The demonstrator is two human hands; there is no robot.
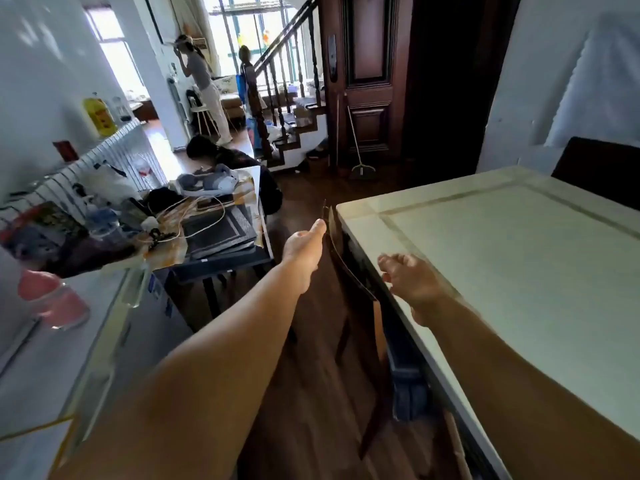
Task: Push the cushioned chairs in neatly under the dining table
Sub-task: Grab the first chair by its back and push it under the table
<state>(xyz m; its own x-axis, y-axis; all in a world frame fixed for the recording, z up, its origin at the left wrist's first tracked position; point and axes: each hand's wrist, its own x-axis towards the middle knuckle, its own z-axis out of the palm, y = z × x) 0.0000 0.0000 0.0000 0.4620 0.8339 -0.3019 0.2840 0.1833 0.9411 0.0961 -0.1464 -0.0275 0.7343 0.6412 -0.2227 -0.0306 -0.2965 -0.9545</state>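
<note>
A dark wooden chair (349,268) stands against the left edge of the pale-topped dining table (519,258), its backrest close to the table edge and its seat hidden under the top. My left hand (304,245) reaches forward with fingers out straight, fingertips touching the top of the backrest. My right hand (412,278) hovers blurred over the table's left edge, just right of the backrest, fingers loosely apart and holding nothing. A second dark chair (599,171) shows its back at the table's far right side.
A cluttered side table (221,237) with cables, books and a headset stands to the left. A white counter (62,341) holds a pink cup. A person crouches on the floor ahead, another stands further back. Stairs and a dark door are beyond. A strip of wooden floor runs between the two tables.
</note>
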